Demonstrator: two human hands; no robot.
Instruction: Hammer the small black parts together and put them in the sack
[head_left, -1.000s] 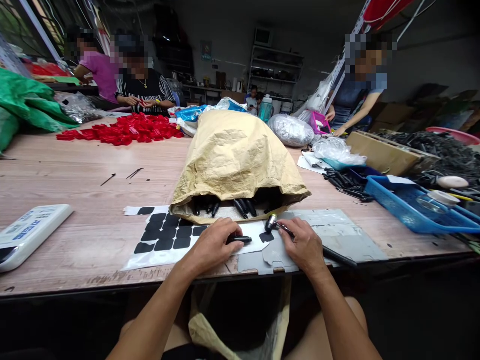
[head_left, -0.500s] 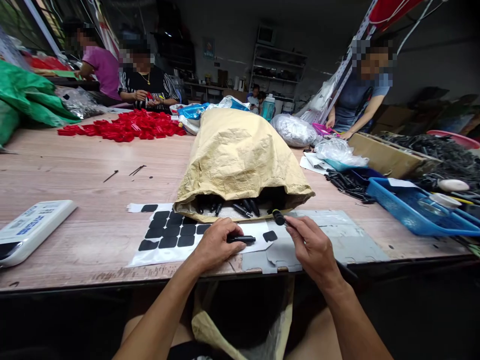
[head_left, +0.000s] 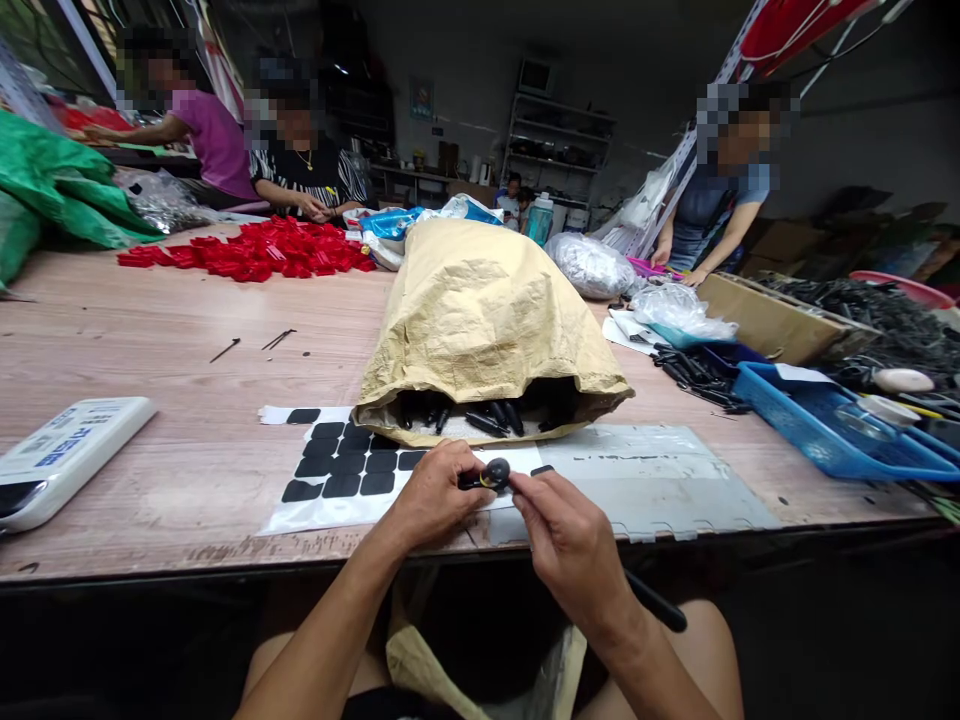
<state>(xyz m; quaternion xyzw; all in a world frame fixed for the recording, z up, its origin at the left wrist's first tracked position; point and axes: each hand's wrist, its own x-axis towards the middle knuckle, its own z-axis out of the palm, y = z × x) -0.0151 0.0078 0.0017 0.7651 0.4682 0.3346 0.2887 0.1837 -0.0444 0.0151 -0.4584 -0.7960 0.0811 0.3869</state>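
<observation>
My left hand (head_left: 431, 492) is closed on a small black tube-like part (head_left: 472, 481), holding it flat on the white backing sheet (head_left: 300, 515) of black adhesive pads (head_left: 341, 473). My right hand (head_left: 564, 535) grips a long black-handled tool; its round head (head_left: 496, 472) rests against the end of the part. Just beyond lies a tan paper sack (head_left: 480, 310) on its side, its open mouth showing several more black parts (head_left: 491, 418). One loose black pad (head_left: 541, 469) peeks out beside my right fingers.
A grey metal plate (head_left: 652, 480) lies right of my hands. A white scale (head_left: 56, 455) sits at left. Blue tray (head_left: 832, 425) and black parts at right. Red pieces (head_left: 247, 255) pile at the back left. Three people work at the table's far sides.
My right hand has swung the tool leftward, from near the sack's mouth to the end of the part in my left hand. My left hand has barely moved.
</observation>
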